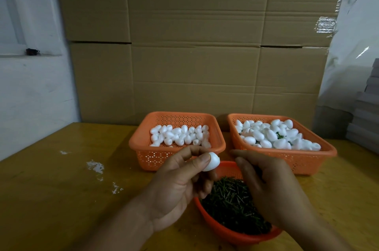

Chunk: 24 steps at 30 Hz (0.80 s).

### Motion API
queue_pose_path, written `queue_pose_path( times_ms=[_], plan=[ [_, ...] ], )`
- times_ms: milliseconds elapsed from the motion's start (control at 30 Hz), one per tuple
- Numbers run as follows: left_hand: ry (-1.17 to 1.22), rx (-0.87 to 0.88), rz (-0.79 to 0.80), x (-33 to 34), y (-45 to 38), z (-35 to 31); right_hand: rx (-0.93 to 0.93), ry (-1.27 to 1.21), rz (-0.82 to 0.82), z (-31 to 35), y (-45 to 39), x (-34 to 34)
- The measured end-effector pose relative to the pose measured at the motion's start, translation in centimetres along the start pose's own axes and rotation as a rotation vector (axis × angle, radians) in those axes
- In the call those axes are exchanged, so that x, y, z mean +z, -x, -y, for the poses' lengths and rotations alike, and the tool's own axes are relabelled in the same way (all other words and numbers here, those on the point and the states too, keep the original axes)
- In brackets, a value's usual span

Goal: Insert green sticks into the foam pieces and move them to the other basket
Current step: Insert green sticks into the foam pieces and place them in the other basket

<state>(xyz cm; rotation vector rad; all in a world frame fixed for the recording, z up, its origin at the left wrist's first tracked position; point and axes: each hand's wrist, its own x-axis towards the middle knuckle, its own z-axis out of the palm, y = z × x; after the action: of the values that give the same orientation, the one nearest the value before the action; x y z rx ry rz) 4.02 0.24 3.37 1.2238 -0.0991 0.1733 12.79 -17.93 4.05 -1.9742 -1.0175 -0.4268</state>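
A: Item one, by the round basket (225, 230) of green sticks (229, 201)?
B: Left hand (176, 187), above its left rim, pinching one white foam egg (211, 161) between thumb and fingertips.

A: Right hand (270, 185)?
B: Over its right half, fingers curled downward toward the sticks; whether it grasps one, cannot tell.

A: Beyond it?
B: Two orange square baskets: left basket (143, 144) with plain foam pieces (180, 134); right basket (320, 158) heaped with foam pieces (272, 133), green showing between them.

A: Surface?
B: Yellow table (61, 189), white scraps (95, 165) to the left. Cardboard boxes (194, 45) behind.
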Motion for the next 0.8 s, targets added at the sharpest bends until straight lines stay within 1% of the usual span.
queue_pose_path(
  times_ms=[67, 167, 233, 300, 433, 533, 800],
  plan=[
    [-0.007, -0.017, -0.021, 0.0, 0.1, -0.1, 0.015, -0.147, -0.026, 0.6, 0.1, -0.1],
    [-0.046, -0.028, -0.034, 0.3, 0.1, -0.1, 0.084, -0.461, -0.025, 1.4, 0.0, -0.2],
    [-0.056, -0.037, -0.044, 0.4, 0.2, -0.1, 0.111, -0.573, -0.038, 1.8, 0.0, -0.1],
    [-0.066, -0.043, -0.056, 0.5, 0.3, -0.1, 0.123, -0.616, -0.036, 2.1, 0.0, -0.1],
    [-0.062, -0.050, -0.077, 0.4, 0.3, 0.0, 0.132, -0.653, 0.054, 2.1, 0.3, -0.1],
    [-0.046, -0.059, -0.090, 0.3, 0.2, 0.1, 0.147, -0.658, 0.088, 1.6, 0.3, 0.1],
    [-0.042, -0.056, -0.112, 0.1, 0.0, 0.1, 0.201, -0.724, 0.134, 1.5, 0.2, 0.7]
  ],
)
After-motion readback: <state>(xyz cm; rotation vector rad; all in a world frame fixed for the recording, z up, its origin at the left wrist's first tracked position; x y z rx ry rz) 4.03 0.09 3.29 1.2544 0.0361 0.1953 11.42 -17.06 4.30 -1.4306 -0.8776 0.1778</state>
